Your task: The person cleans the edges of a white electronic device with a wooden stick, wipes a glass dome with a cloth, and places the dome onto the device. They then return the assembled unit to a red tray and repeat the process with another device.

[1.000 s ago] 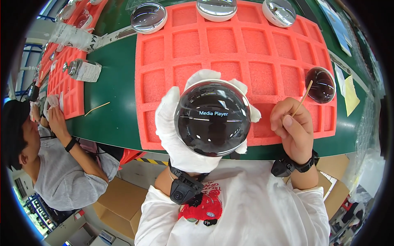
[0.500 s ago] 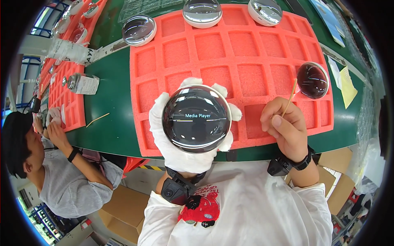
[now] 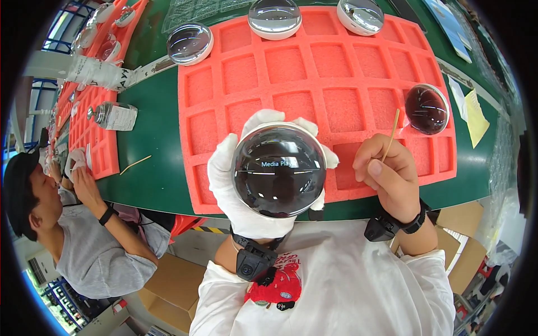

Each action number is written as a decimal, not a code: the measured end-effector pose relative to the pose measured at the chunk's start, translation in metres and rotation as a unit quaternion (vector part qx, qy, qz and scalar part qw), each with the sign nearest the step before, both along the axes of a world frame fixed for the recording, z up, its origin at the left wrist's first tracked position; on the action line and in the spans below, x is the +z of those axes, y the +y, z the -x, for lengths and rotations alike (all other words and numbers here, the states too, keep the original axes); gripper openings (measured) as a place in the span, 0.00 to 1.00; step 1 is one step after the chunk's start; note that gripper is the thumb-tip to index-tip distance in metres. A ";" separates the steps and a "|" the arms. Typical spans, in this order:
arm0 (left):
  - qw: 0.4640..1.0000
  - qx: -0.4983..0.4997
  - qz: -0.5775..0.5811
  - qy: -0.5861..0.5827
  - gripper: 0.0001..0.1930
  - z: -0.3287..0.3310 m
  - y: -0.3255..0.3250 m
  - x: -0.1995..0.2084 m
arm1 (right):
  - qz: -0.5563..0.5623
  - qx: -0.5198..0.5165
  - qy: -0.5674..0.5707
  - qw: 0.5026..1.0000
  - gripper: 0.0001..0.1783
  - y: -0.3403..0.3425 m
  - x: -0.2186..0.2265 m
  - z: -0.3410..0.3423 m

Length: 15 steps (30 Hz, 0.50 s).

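Note:
My left hand [image 3: 223,182], in a white glove, cups a round glass dome [image 3: 280,193] from below and around its sides. The dome is dark and glossy, with a lit line of small text inside and ceiling lights mirrored on it. Bare and closed, my right hand [image 3: 390,176] pinches a thin wooden stick [image 3: 395,126] that points upward; its lower end is hidden in my fingers. Stick and dome are apart. Under both hands lies a pink foam tray [image 3: 305,67] with square pockets. A dark red dome [image 3: 427,110] sits on the tray at the right.
Along the tray's far edge stand a left dome [image 3: 190,43], a middle dome [image 3: 274,18] and a right dome [image 3: 361,15]. On the green table [image 3: 148,129] are a glass bottle [image 3: 120,116], a loose stick [image 3: 135,164] and yellow paper [image 3: 476,120]. A co-worker [image 3: 95,241] sits at the left.
My left hand has moved slightly right and nearer with the dome, which is tilted a little differently. The stick in my right hand has shifted slightly left.

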<state>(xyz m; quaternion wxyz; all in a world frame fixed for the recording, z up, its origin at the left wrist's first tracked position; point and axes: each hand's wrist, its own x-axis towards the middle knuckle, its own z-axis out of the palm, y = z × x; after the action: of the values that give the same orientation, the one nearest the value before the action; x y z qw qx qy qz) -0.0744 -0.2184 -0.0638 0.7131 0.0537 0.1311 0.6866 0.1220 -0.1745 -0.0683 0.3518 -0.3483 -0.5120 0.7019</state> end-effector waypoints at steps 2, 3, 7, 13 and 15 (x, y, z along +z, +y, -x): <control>1.000 -0.003 -0.004 -0.002 0.31 -0.001 0.001 -0.001 | -0.007 -0.008 0.004 1.000 0.13 0.000 -0.001 0.000; 1.000 -0.006 -0.008 -0.004 0.31 -0.001 0.001 -0.001 | -0.008 -0.007 0.004 1.000 0.13 -0.001 0.000 0.000; 1.000 -0.014 -0.017 -0.011 0.31 -0.002 0.001 0.000 | -0.004 0.003 0.006 1.000 0.14 -0.001 0.003 0.000; 0.999 -0.022 -0.017 -0.018 0.31 -0.005 0.001 0.003 | -0.019 0.006 0.011 1.000 0.14 -0.003 0.006 0.000; 0.999 -0.031 -0.027 -0.015 0.31 -0.005 0.002 0.002 | -0.024 0.005 0.014 1.000 0.13 -0.005 0.008 0.003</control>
<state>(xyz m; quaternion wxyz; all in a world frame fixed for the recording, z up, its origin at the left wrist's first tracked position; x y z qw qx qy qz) -0.0693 -0.2167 -0.0613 0.7342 0.0672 0.1002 0.6681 0.1193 -0.1791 -0.0608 0.3635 -0.3269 -0.5257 0.6961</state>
